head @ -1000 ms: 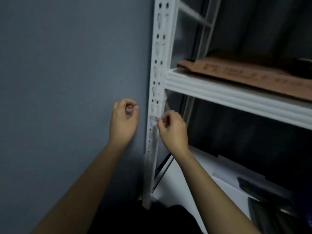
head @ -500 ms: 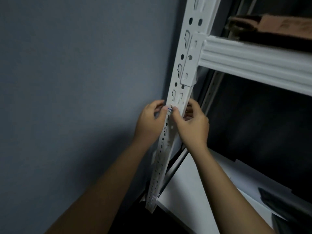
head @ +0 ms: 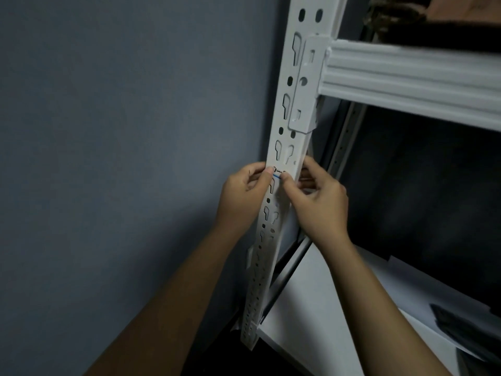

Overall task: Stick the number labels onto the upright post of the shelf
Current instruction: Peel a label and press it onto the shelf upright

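A small label with dark print and a thin blue line (head: 278, 173) lies flat across the front face of the white perforated metal upright post (head: 286, 147) of the shelf, a little below a pair of keyhole slots. What is printed on it is too small to read. The label sits between the two thumbs. The left hand (head: 244, 196) comes in from the wall side, its thumb tip pressed on the label's left end, its other fingers curled in a narrow grip against the post's left edge. The right hand (head: 317, 202) comes from the shelf side, its thumb tip on the label's right end, its fingers wrapped round the post's right edge and behind it. Whether either hand pinches the label or only presses it to the metal cannot be told.

The post leans across the view from top right to bottom left, ending at the corner of a white lower shelf board (head: 311, 308). Above the hands, a white metal bracket (head: 306, 85) hooks a ribbed white shelf beam (head: 406, 80) onto the post. A brown cardboard piece (head: 461, 9) lies on top of that beam's shelf. To the left, just beside the post, stands a plain grey-blue wall (head: 122, 158), with open room in front of it. To the right, between the two shelves, the space is dark.
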{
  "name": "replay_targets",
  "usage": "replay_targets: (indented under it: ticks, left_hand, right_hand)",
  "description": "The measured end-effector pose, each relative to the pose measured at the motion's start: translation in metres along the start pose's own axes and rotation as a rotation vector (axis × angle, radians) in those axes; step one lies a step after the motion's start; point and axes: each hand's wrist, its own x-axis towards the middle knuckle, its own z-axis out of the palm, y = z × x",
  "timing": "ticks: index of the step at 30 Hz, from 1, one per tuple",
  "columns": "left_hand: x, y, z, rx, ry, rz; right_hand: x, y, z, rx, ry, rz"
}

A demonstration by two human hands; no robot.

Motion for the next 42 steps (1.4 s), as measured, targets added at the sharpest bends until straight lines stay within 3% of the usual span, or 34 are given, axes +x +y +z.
replay_targets:
  ticks: [13,20,27,37,42]
  left_hand:
    - [-0.004,0.006,-0.004,-0.131,-0.030,-0.105]
    - [-0.005,0.017,-0.007,-0.298,-0.110,-0.280]
    - [0.002,0.019,-0.005,-0.356,-0.089,-0.466]
    - [0.003,0.021,-0.012,-0.295,-0.174,-0.541]
    - [0.004,0.021,-0.007,-0.273,-0.122,-0.527]
  right_hand:
    - [0.000,0.003,0.001,-0.032,-0.017,0.041]
    - [-0.004,0.001,0.003,-0.028,0.000,0.061]
    - [-0.007,-0.001,0.007,-0.020,0.054,0.095]
    - [-0.008,-0.001,0.007,0.041,0.020,0.116]
    - [-0.012,-0.004,0.014,0.184,0.043,0.156]
